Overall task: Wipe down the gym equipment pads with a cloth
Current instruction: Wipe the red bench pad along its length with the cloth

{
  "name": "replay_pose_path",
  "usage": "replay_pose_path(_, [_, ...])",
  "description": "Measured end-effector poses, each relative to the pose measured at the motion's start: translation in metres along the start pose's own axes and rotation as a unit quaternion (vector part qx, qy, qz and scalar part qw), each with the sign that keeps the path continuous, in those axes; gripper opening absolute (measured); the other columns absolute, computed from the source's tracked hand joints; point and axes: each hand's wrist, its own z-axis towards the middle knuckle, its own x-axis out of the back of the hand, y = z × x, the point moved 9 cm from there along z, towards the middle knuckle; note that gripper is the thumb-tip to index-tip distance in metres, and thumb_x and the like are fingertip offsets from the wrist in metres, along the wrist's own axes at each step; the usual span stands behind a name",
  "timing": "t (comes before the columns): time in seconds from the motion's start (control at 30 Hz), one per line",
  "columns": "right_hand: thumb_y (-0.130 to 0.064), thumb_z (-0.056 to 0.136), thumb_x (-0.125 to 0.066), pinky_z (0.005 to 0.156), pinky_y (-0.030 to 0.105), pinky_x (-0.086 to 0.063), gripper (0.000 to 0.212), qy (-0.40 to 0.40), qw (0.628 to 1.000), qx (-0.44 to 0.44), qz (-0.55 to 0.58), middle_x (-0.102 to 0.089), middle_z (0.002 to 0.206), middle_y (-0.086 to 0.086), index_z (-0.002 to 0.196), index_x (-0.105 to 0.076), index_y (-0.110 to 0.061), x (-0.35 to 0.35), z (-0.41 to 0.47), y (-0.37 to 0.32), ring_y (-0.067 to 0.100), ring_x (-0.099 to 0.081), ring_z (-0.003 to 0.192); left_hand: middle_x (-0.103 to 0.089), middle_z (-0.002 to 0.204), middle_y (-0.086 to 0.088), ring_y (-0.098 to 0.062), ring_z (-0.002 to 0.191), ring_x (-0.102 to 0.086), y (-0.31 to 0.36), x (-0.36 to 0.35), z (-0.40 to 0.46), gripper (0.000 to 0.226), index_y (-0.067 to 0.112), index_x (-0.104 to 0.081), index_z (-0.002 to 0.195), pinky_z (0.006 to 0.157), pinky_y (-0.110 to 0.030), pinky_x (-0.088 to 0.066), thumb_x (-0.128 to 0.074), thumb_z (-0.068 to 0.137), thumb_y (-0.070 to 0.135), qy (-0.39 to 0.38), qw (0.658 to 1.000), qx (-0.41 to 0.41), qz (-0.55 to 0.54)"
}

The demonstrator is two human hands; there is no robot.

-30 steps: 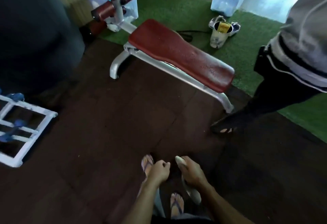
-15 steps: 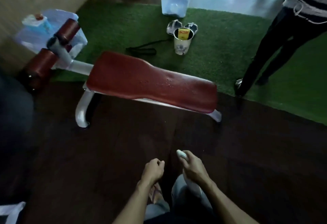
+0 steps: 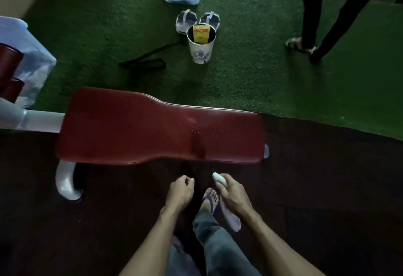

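Cloth in hand, short of the red pad

Cloth [image 3: 220, 179], white and rolled, sits in the right hand [image 3: 232, 195]; the fingers curl round its middle, one end poking out toward the pad and the other tail hanging down by the wrist. The left hand [image 3: 180, 191] hangs just beside it, fingers loosely curled and holding nothing. Both hands are on the near side of the pad [image 3: 157, 127], apart from it, above the dark floor [image 3: 327, 188].

The pad is long, dark red and lies crosswise, wider at its left end, with small pale specks scattered right of its middle. Its white frame [image 3: 65, 179] shows under the left near corner. Left of the pad, two red roller cushions [image 3: 8, 72] stand at the picture's edge.

Beyond the pad lies green turf [image 3: 261, 75]. On it stands a flowered cup [image 3: 201, 44] holding a yellow packet [image 3: 201, 33]; its print is too small to read. Behind the cup are two pale sandals [image 3: 197, 20], and left of it a black strap [image 3: 144, 60]. Far right of the pad another person's dark-trousered legs [image 3: 320, 13] stand on the turf.

Near the hands, below the pad, the wearer's foot in a purple flip-flop [image 3: 209, 199] rests on the floor
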Motion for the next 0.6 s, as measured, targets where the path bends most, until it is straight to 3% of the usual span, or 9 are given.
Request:
replay_pose_path(0.17, [-0.032, 0.099, -0.055, 0.089, 0.04, -0.052, 0.031, 0.038, 0.999, -0.01, -0.017, -0.069, 0.109, 0.008, 0.13, -0.057, -0.026, 0.012, 0.103, 0.006, 0.025, -0.065, 0.102, -0.072, 0.105, -0.011, -0.032, 0.1, -0.066, 0.038, 0.027, 0.102, 0.028, 0.016, -0.066, 0.104, 0.09, -0.043, -0.053, -0.045, 0.099, 0.033, 0.061, 0.994, -0.056, 0.067])
replay_pose_path(0.33, [-0.034, 0.1, -0.052, 0.092, 0.048, -0.051, 0.037, 0.116, 0.992, 0.032, -0.035, -0.065, 0.114, 0.014, 0.137, -0.052, -0.027, 0.012, 0.21, 0.003, 0.036, -0.061, 0.106, -0.065, 0.112, -0.009, -0.03, 0.106, -0.058, 0.066, 0.05, 0.195, 0.025, 0.019, -0.065, 0.111, 0.092, -0.043, -0.046, -0.047, 0.1, 0.033, 0.182, 0.954, -0.157, 0.179])
replay_pose_path(0.47, [-0.036, 0.098, -0.052, 0.095, 0.05, -0.049, 0.045, 0.236, 0.965, 0.091, -0.068, -0.065, 0.121, 0.01, 0.141, -0.051, -0.024, 0.0, 0.273, -0.018, 0.034, -0.06, 0.109, -0.052, 0.136, -0.01, -0.03, 0.127, -0.049, 0.069, 0.053, 0.262, 0.032, 0.018, -0.06, 0.125, 0.103, -0.045, -0.041, -0.052, 0.098, 0.032, 0.241, 0.915, -0.24, 0.219])
replay_pose_path(0.6, [-0.046, 0.094, -0.058, 0.109, 0.057, -0.039, 0.053, 0.277, 0.931, 0.14, -0.191, -0.055, 0.143, 0.012, 0.142, -0.049, -0.024, -0.057, 0.301, -0.035, 0.038, -0.047, 0.135, -0.024, 0.162, -0.014, -0.029, 0.151, -0.021, 0.055, 0.045, 0.308, 0.053, 0.018, -0.041, 0.147, 0.119, -0.05, -0.022, -0.044, 0.099, 0.04, 0.248, 0.88, -0.291, 0.281])
